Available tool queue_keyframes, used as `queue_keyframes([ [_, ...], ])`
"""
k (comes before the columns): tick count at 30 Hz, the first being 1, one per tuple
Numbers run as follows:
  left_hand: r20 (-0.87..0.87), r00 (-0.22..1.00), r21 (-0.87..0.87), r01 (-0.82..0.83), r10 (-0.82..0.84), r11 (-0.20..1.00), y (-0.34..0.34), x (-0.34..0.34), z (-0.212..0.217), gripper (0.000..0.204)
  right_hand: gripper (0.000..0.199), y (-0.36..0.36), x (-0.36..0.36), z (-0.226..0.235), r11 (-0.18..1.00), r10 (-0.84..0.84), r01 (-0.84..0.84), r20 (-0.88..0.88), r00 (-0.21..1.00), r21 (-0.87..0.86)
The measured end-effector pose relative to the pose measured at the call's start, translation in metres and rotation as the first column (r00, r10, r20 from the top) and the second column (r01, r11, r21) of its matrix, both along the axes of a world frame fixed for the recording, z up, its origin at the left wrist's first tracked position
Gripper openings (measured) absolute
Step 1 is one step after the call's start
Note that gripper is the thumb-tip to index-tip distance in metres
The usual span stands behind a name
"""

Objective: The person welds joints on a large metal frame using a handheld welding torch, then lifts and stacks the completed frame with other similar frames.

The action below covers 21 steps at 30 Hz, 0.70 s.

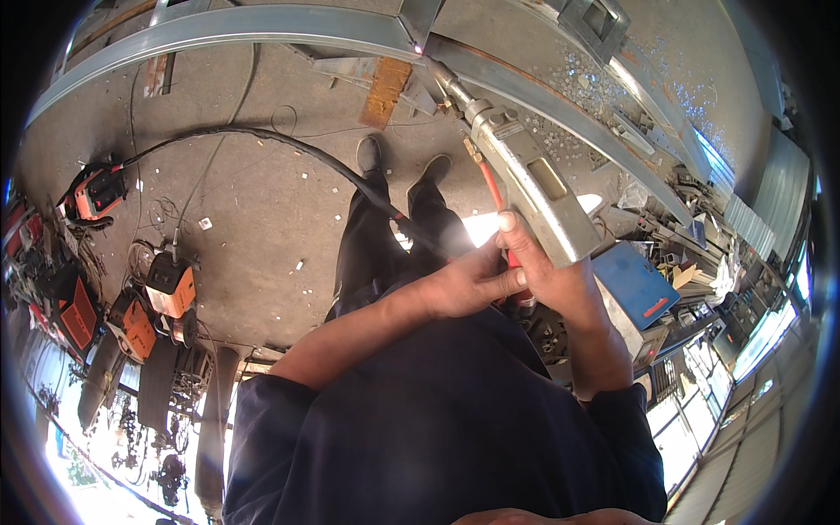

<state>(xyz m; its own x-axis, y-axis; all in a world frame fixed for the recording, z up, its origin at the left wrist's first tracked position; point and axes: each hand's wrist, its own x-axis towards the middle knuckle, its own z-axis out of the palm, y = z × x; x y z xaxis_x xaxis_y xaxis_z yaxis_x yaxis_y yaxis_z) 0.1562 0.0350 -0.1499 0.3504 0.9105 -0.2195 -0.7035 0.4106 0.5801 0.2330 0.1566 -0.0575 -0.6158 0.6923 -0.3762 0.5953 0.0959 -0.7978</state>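
Torch [514,157] slanting up-left from hands, tip aiming at glowing spot [418,50]; right hand [560,284] nearer, fingers clamping torch; left hand [468,284] alongside, its closure hidden, cannot tell.

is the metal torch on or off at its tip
On, it appears: a small pinkish-white spot glows at the tip of the metal torch, right by a joint in the metal frame
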Motion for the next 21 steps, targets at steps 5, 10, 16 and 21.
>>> queue_keyframes([
  [5,-0.005,1.0,0.0,0.008,-0.008,1.0,-0.002,-0.0006,-0.0006,0.06,0.025,-0.0017,0.0008,-0.0007,1.0,0.011,-0.011,0.011,1.0,0.026],
  [10,-0.019,1.0,-0.007,0.023,-0.023,1.0,-0.0024,-0.0019,-0.0012,0.061,0.024,-0.0036,0.0031,-0.0037,0.997,0.027,-0.028,0.011,1.0,0.069],
  [16,-0.008,1.0,-0.012,0.019,-0.019,1.0,-0.0032,-0.0023,0.0001,0.063,0.024,-0.006,0.005,-0.0057,0.998,0.002,-0.002,0.005,1.0,0.055],
  [21,-0.004,1.0,-0.026,0.028,-0.028,0.999,-0.0034,-0.0029,-0.0002,0.066,0.025,-0.0043,0.0002,-0.0005,1.0,-0.015,0.015,0.04,0.999,0.01],
])
